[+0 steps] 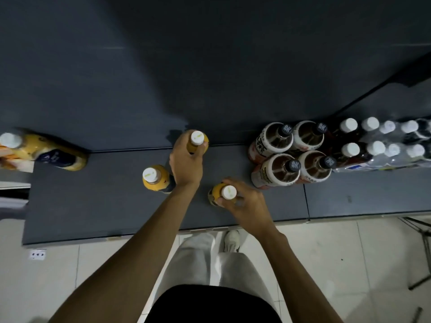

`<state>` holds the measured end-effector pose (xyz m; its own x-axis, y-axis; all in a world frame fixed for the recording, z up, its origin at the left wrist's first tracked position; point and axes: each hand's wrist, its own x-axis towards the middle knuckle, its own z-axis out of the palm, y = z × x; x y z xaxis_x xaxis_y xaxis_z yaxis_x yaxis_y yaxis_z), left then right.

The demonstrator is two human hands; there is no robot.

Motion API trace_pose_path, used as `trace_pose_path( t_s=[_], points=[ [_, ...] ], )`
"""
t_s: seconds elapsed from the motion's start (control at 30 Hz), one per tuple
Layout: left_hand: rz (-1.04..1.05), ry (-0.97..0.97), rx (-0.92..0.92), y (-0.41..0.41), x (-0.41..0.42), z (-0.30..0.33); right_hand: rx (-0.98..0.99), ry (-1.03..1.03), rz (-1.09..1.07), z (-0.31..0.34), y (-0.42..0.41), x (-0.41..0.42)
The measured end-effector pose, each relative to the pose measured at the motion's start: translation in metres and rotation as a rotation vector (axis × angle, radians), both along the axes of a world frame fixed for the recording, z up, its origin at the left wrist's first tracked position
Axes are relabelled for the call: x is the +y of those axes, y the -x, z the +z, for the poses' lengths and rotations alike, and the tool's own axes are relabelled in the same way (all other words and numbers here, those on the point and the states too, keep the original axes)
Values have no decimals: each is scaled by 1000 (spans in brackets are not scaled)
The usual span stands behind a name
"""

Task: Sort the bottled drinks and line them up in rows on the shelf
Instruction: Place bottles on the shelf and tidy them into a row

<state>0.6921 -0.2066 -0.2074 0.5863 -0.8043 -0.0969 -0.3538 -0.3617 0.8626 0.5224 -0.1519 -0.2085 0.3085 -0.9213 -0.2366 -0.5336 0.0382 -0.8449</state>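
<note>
From the head view, both hands are working over the dark shelf (93, 206) in the middle of the frame. The left hand (185, 165) is wrapping its fingers around the neck of the far yellow bottle (198, 142), which is standing upright at the back edge of the shelf board. The right hand (245, 203) is closing its fingers round the near yellow bottle (220, 194), lower and to the right, also upright. A third yellow bottle (155, 179) is standing free just beside the left wrist, at centre left.

At centre right, four tea bottles (289, 152) with dark caps are sitting in a tight block, and white-capped bottles (363, 141) are running in two rows towards the right edge. At the far left edge, a tipped yellow bottle (44, 150) is leaning over, unsorted.

The main risk, as I judge it, is the left forearm or wrist brushing the free third bottle and toppling it, since it is standing so close. Both hands are gripping high, near the caps, so a bottle could swing or slip if moved fast. The near bottle is sitting towards the front edge of the shelf, where a careless shove could be sending it to the tiled floor (338, 252). Sliding it right could also be knocking the tea block out of line.
</note>
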Motion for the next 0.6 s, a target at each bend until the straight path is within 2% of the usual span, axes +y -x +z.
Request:
trace_pose_path(
  t_s=[0.1, 0.2, 0.3, 0.43, 0.6],
  points=[
    [-55, 29, -20, 0, 11, 6, 51, -15, -36, 8, 7, -1],
    [-128, 49, -17, 2, 22, 25, 53, 54, -40, 29, 19, -6],
    [-172, 79, 21, 5, 30, 53, -121, 120, -103, 52, 28, -18],
    [-175, 146, 20, 14, 38, 97, -432, 45, -194, 80, 39, -40],
    [-109, 199, 89, 36, 41, 123, -546, 6, -178, 95, 56, -59]
  ],
)
